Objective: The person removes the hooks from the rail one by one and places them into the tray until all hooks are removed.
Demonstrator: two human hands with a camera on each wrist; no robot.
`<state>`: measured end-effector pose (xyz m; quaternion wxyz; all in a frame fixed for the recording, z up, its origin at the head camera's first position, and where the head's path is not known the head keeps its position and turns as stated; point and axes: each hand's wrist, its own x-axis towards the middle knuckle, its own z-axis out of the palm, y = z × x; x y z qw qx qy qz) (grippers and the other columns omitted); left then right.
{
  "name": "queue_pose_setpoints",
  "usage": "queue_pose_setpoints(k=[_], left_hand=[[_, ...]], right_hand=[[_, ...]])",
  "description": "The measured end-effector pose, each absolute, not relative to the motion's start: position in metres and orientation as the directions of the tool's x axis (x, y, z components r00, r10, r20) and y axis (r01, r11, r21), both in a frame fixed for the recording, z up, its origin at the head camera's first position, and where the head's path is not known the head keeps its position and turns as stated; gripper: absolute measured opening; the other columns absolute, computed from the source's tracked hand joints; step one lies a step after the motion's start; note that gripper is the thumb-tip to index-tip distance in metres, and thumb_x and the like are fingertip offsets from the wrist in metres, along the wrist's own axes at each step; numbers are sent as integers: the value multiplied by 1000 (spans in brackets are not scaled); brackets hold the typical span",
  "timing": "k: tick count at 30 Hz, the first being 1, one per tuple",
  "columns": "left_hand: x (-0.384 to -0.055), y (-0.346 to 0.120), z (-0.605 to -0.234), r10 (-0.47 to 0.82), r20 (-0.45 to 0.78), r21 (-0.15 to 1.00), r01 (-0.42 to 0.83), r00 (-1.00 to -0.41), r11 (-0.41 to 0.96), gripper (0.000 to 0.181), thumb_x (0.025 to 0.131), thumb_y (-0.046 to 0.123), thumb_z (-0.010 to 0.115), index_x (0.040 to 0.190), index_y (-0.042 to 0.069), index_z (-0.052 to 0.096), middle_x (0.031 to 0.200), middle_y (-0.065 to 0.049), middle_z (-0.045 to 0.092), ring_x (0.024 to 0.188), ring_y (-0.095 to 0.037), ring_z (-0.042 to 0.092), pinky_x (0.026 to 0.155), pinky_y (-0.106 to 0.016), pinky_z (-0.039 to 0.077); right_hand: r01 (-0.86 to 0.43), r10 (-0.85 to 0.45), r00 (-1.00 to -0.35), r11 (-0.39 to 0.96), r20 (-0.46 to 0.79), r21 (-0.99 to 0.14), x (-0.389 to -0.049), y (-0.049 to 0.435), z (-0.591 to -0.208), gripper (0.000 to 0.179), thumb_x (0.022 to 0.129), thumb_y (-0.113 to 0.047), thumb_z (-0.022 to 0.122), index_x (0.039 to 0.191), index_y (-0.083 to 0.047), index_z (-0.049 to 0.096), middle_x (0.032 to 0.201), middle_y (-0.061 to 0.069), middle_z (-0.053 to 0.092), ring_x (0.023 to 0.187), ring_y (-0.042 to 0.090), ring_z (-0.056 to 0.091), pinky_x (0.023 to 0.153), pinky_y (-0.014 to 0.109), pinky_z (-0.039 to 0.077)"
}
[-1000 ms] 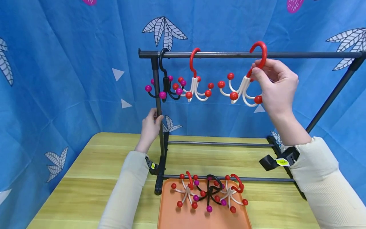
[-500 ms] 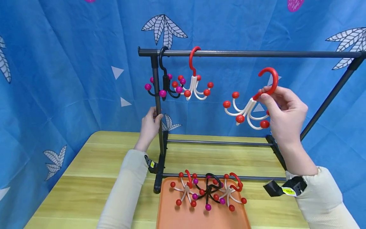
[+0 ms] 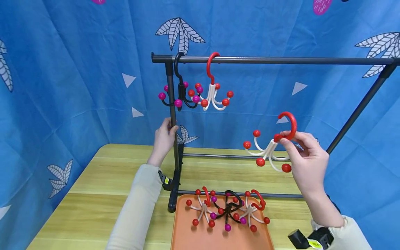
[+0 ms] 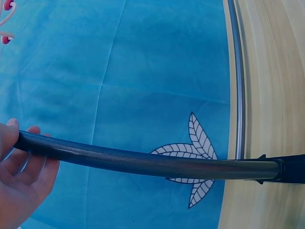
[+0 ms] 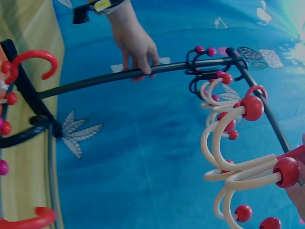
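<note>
My right hand (image 3: 307,163) pinches the red hook of a white multi-arm hanger (image 3: 268,151) with red ball tips. It is in the air, well below the rack's top bar (image 3: 265,60). With thumb and fingers, my left hand (image 3: 165,137) grips the rack's left upright post (image 4: 143,162). Two hangers are on the top bar near its left end: a black one (image 3: 181,91) with magenta balls and a white one (image 3: 211,91) with a red hook. In the right wrist view the held hanger's curved arms (image 5: 248,174) fill the near right side.
An orange tray (image 3: 218,239) lies at the front of the wooden table (image 3: 93,194). On it are a white hanger (image 3: 204,208), a black hanger (image 3: 229,208) and another white hanger (image 3: 250,210). A blue patterned cloth (image 3: 93,69) covers the back.
My right hand has taken the white hanger off the top bar and lowered it in front of the rack. My left hand stays on the post.
</note>
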<state>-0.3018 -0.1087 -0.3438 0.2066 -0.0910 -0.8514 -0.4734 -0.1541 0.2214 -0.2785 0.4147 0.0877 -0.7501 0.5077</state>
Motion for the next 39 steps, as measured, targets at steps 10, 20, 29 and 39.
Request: queue_pose_setpoints(k=[10,20,29,39], left_hand=[[-301,-109,-343,-47,453,765,361,-890,534,25,94,19,50,115,6,50,103,-11,61,97,-27,60,76,-42,50],[-300,-109,-343,-43,443,768,354,-896,533,26,94,19,50,117,6,49,104,-11,60,98,-27,60,78,-42,49],[-299,-107,-343,-46,443,770,354,-896,530,26,94,18,50,116,5,50,103,-11,60,97,-27,60,76,-42,50],[-300,-108,-343,-36,436,772,353,-899,528,24,94,18,49,116,7,49,101,-10,60,95,-26,60,74,-41,49]], right_hand=[[-480,300,-697,480,652,-734,-130,222,-312,25,78,6,66,103,6,65,96,-3,63,87,8,60,77,11,47],[-449,249,-759,468,601,-761,-110,224,-337,26,74,13,65,99,8,65,92,-4,63,83,5,62,75,12,48],[-422,198,-831,385,520,-821,-98,227,-360,24,75,16,62,98,11,63,92,-2,63,81,6,64,73,13,50],[-401,60,-890,367,452,-839,-90,224,-377,19,78,11,63,96,6,65,92,0,64,82,8,63,70,17,52]])
